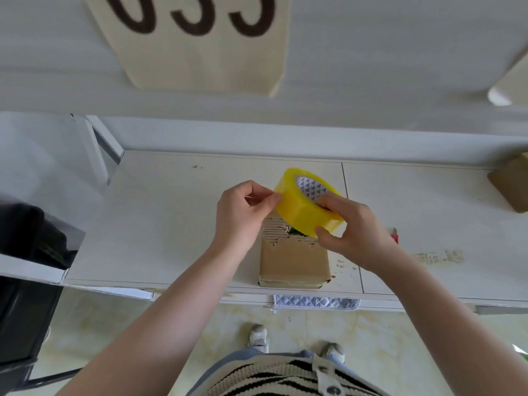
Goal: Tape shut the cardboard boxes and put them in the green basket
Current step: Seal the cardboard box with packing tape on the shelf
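Note:
A small cardboard box point(294, 261) lies on the white table point(160, 224) near its front edge, its torn top flap showing corrugation and something green inside. Above the box's far end my right hand point(354, 232) grips a roll of yellow tape point(305, 208), thumb below and fingers across the top. My left hand point(243, 215) pinches at the roll's left side with thumb and forefinger, where the tape's end seems to be. A second cardboard box point(511, 187) sits at the table's far right edge. No green basket is in view.
A small red object point(395, 237) peeks out behind my right wrist. A black bin or chair point(25, 281) stands at the left of the table. A quilted cloth point(314, 302) hangs under the table's front edge. A wall with a numbered paper sign point(200, 38) rises behind.

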Demonstrator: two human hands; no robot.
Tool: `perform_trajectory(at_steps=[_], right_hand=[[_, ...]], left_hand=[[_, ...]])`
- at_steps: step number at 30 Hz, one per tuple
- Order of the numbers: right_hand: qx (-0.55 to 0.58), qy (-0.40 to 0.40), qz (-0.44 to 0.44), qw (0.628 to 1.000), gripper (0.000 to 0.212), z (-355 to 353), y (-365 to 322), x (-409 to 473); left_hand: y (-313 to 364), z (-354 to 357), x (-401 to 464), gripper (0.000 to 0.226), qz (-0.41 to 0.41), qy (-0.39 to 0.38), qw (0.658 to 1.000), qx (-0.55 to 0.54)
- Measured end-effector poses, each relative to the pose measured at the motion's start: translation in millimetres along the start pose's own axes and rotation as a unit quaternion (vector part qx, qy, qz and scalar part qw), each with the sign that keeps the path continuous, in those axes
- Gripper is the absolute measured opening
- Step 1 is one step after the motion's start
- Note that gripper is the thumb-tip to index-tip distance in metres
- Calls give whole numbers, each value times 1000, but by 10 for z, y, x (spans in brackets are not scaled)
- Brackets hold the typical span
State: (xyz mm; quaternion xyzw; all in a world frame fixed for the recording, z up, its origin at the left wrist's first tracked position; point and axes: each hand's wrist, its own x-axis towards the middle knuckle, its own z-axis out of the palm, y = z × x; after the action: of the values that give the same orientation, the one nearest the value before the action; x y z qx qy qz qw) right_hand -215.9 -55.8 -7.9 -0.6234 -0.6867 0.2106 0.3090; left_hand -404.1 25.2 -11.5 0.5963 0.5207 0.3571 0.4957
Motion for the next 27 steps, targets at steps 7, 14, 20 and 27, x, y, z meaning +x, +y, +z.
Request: perform_trajectory(at_steps=[7,14,20,27], right_hand=[[-33,-31,26,999,28,-215,83,66],[-76,-41,89,992,47,-404,125,59],[-106,-53,119,986,41,-387,87,43],[-124,-72,124,982,36,-357,67,70]], left_hand=[[134,-146,-43,25,15,-10,995,-94],[238,-76,-96,19,-54,-144,956,-251],[158,-139,-111,21,-90,-149,952,-251],[64,-131,-45,20,-146,-99,941,-288]])
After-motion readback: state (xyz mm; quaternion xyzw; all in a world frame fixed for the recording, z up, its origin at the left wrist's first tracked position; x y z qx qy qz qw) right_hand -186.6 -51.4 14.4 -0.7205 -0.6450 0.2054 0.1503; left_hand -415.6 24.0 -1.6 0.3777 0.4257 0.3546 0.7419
